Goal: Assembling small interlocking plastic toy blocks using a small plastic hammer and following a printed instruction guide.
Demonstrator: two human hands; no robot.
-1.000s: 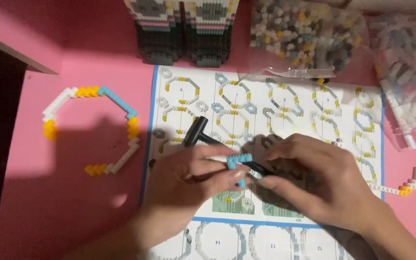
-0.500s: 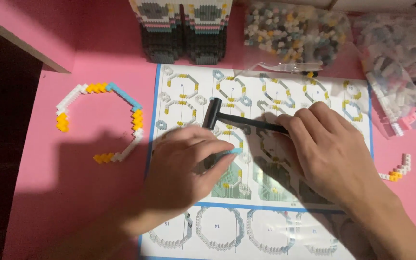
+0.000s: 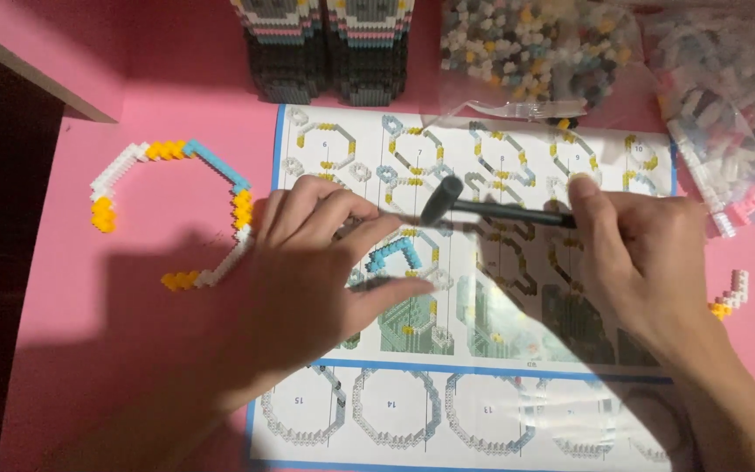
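Overhead, two hands [image 3: 325, 253], one hammer [image 3: 491, 208], one booklet [image 3: 482, 385]

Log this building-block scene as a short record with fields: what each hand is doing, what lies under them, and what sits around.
Left hand: left hand spread flat on the instruction sheet, fingers by a small blue and white block arc.
Right hand: right hand has its grip on the handle of a small black hammer, head raised over the sheet.
Surface: pink table.
Left of sheet: open ring of white, yellow and blue blocks.
Top edge: dark stacked block model; clear bags of loose blocks.
Far right: small white and orange block piece.
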